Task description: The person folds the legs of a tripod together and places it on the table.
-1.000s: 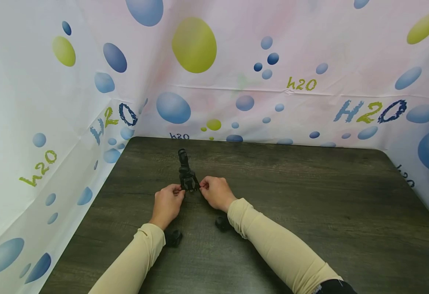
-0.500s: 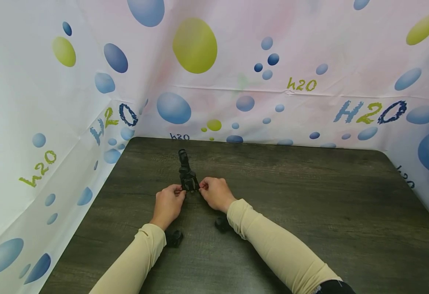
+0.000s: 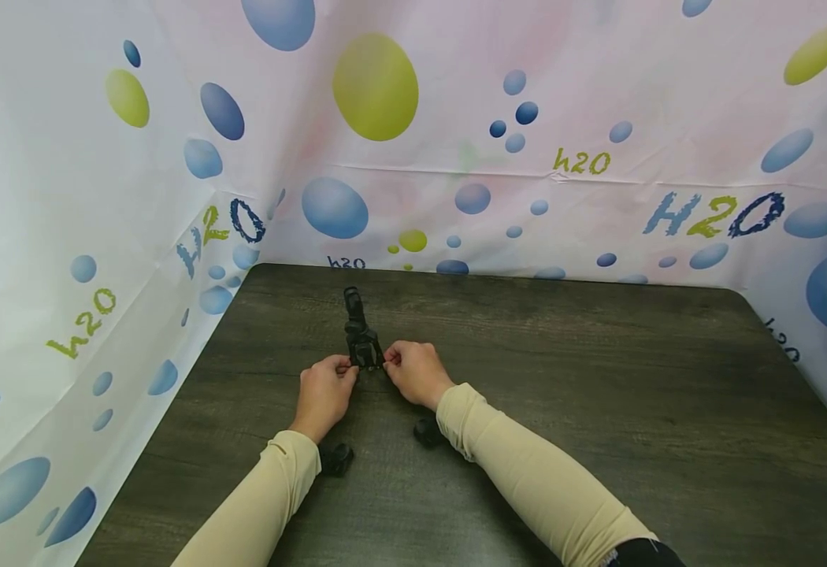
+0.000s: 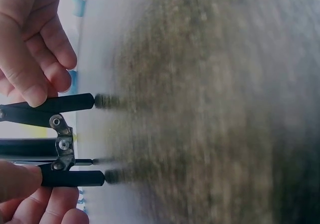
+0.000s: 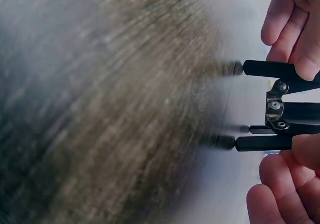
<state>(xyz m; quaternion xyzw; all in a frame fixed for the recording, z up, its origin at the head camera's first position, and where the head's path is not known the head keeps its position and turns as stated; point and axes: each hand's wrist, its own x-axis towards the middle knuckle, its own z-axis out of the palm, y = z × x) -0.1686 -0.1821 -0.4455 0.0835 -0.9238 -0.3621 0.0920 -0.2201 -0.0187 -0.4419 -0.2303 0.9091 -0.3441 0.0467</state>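
Note:
A small black tripod stands upright on the dark wooden table, in the left half of the head view. My left hand pinches one of its legs between thumb and fingers, low on the left side. On the right side, my right hand pinches another leg the same way. The legs are spread only slightly, with a metal hinge bracket between them. A third, thinner-looking leg tip shows behind. The leg ends sit right at the tabletop in both wrist views.
The dark wood-grain table reaches widely to the right of my hands. A white sheet with blue and green dots and "H2O" lettering hangs behind and at the sides. Small black devices sit under my wrists.
Hardly anything differs. Both hands keep their pinch on the tripod legs, and the tripod stays in the same spot; only the left part of the backdrop shifts slightly.

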